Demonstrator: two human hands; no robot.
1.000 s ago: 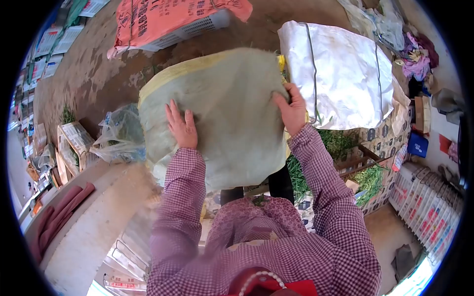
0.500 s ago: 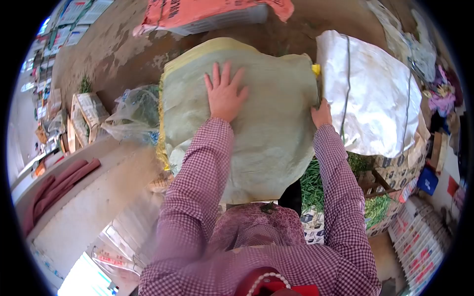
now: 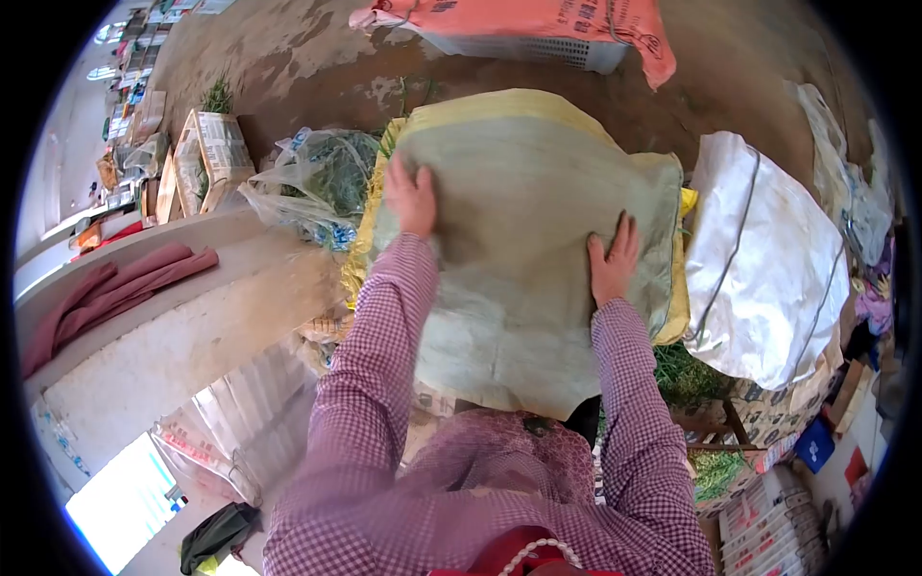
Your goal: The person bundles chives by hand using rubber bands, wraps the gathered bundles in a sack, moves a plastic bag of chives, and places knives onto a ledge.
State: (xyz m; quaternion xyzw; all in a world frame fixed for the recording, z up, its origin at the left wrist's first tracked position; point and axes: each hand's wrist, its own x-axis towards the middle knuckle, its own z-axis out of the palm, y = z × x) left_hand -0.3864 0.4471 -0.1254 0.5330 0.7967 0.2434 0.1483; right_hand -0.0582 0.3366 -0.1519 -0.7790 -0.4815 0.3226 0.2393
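A grey-green woven sheet with yellow edges (image 3: 509, 288) lies spread out in front of me, over something it hides. My left hand (image 3: 411, 197) rests on its upper left part, close to the frayed yellow edge, fingers apart and slightly blurred. On the right part of the sheet my right hand (image 3: 613, 261) lies flat, its fingers stretched out and the thumb apart. Neither hand grips anything that I can see. Green leaves (image 3: 687, 374) show below the sheet's right edge.
Right of the sheet lies a white sack bundle (image 3: 768, 259) tied with dark cord. A clear plastic bag (image 3: 331, 182) of greenery sits to the left. Farther off stands a grey crate under an orange sack (image 3: 567, 21). Maroon cloth (image 3: 115, 293) lies on the ledge at left.
My right hand has moved from the sheet's right edge onto its surface. My left hand has shifted toward the left edge. More yellow edging shows at right, and the whole view has shifted.
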